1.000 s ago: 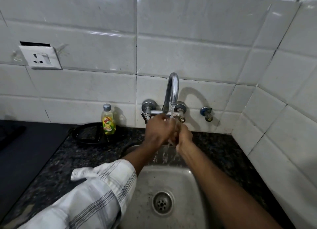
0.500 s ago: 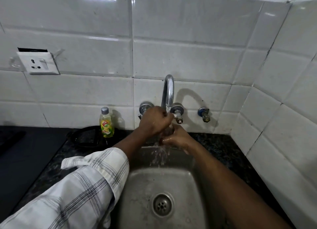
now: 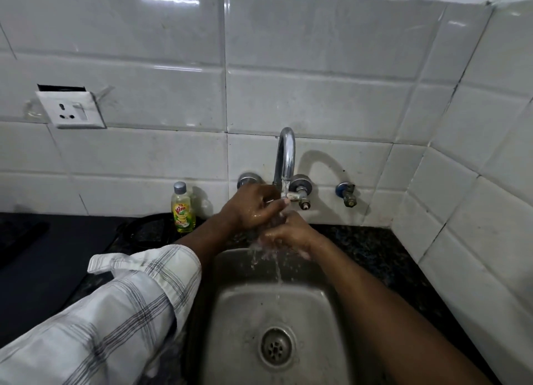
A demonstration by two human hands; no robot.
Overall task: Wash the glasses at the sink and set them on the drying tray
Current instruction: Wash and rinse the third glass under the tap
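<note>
Both hands meet under the running tap (image 3: pixel 285 159) above the steel sink (image 3: pixel 236 312). My left hand (image 3: pixel 251 208) lies on top with its fingers curled down over the fingers of my right hand (image 3: pixel 285 236), which is below and wet. Water streams over them and splashes down into the basin. I cannot make out a glass between the hands; the spot where the fingers meet is blurred by water.
A yellow dish-soap bottle (image 3: pixel 183 208) stands by the wall left of the tap, with a black round tray (image 3: pixel 147 228) beside it on the dark granite counter (image 3: pixel 360 246). The drain (image 3: pixel 276 346) sits mid-basin. A spare valve (image 3: pixel 347 194) and wall socket (image 3: pixel 70 110) are on the tiles.
The hands have kept rubbing together under the stream. My left hand has shifted over the top of my right, and the right hand has dropped slightly lower.
</note>
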